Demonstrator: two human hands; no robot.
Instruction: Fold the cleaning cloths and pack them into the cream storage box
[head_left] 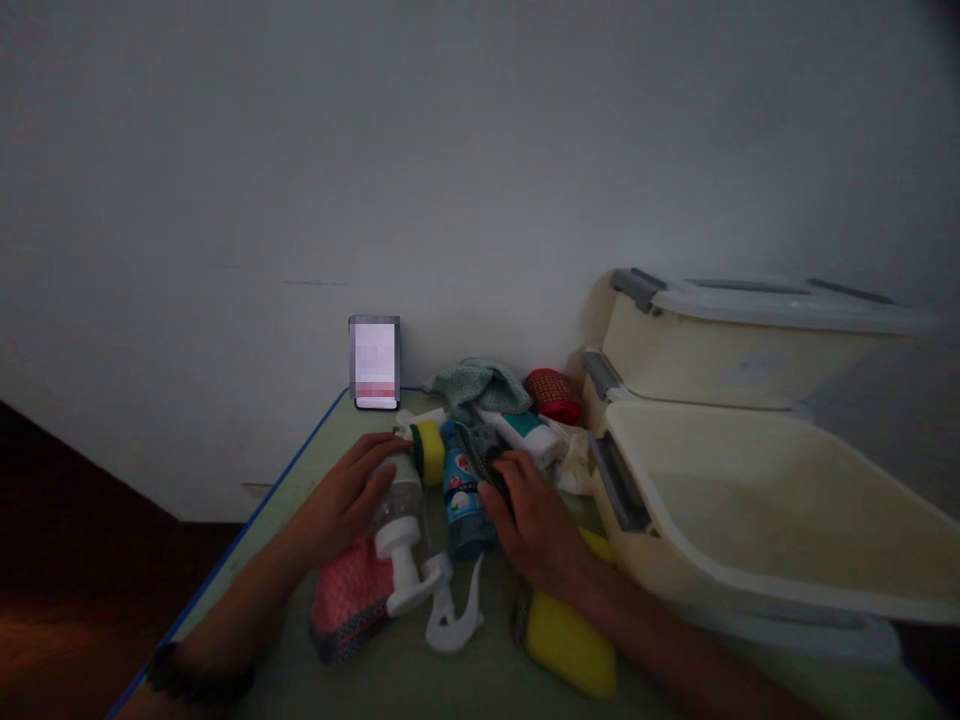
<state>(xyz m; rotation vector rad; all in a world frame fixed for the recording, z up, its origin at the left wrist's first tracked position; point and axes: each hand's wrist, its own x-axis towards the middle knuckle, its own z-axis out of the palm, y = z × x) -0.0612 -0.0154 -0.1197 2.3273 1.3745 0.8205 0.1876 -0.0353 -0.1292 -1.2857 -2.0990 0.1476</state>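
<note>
My left hand (360,490) lies over the left side of a clear pump bottle (405,500), fingers stretched and thumb apart. Its fingertips reach the edge of a small yellow and dark green sponge (430,452). My right hand (536,520) is open at the right of a blue labelled bottle (460,480), its fingertips at the dark end of a grey-green cloth (480,385). Under the right wrist lies a larger yellow sponge (566,640). Between the hands, a white spray trigger (454,615) points toward me. A pink cloth (352,595) is below my left hand.
A cream storage box (720,590) with grey latches stands at the right, a second lidded box (720,350) behind it. A phone (375,360) leans on the wall. Near it are a white and green tube (525,435) and a red woven container (553,395). The table (285,520) has a blue edge.
</note>
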